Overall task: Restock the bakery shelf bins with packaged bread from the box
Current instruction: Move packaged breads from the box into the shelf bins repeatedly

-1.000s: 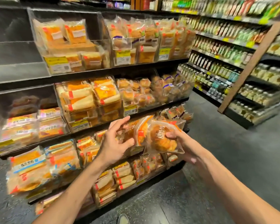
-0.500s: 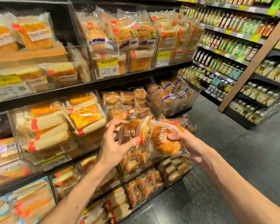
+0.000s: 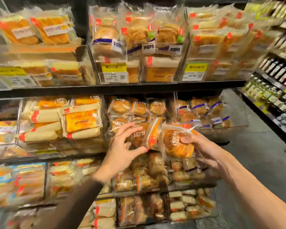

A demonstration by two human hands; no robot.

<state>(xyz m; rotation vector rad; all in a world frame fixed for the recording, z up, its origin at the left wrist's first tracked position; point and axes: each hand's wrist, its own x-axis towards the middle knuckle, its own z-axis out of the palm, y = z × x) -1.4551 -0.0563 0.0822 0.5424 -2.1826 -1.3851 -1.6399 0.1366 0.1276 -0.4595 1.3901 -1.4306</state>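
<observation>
Holding a bun pack (image 3: 137, 138), left hand (image 3: 120, 151) flanks right hand's (image 3: 205, 148) pack (image 3: 176, 144).

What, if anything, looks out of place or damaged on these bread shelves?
Nothing clearly stands out. The left hand holds a darker bun packet and the right hand a round bun packet, both seemingly intact. Packets in the shelf bins lie jumbled, none visibly spilled. Motion blur hides finer damage.

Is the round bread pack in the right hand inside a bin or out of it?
Out. The right hand grips the round bread pack in the air, in front of the shelf bins.
</observation>
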